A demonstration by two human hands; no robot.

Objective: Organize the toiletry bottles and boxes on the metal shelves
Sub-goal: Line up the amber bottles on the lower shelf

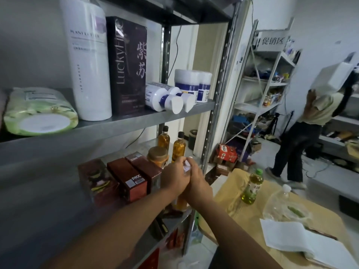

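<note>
Orange bottle [180,203] is gripped by both hands at the front right corner of the lower shelf [172,223], upright. Its white cap is seen between the fingers and orange liquid shows below the palms. Whether its base is set on the shelf cannot be told.

Left hand [172,177]: fingers curled round the bottle's upper part, a closed wrap.
Right hand [199,184]: wrapped round the same bottle from the other side and pressed against the left hand.

Lower shelf, left of the hands: patterned box [99,181], then two red boxes [128,179] side by side, touching. Behind them a jar [157,155] with a brown lid is seen, and two amber bottles [179,144] with black caps stand upright at the back.

Upper shelf [116,126], left to right:
- wipes pack [38,111], lying flat
- white bottle [89,70], tall and upright
- dark box [128,70], upright, just beside the white bottle
- pump bottles [163,96], laid on their sides with pumps towards the front
- tubs [192,84], white and blue, upright behind the pump bottles

Right of the rack, a table [233,187] with a yellow cover is seen. On it are a green bottle [252,187], a clear bottle [281,199] and papers [303,241]. In the background a white carton [334,76] is held up by another person [307,123] at a second rack.
</note>
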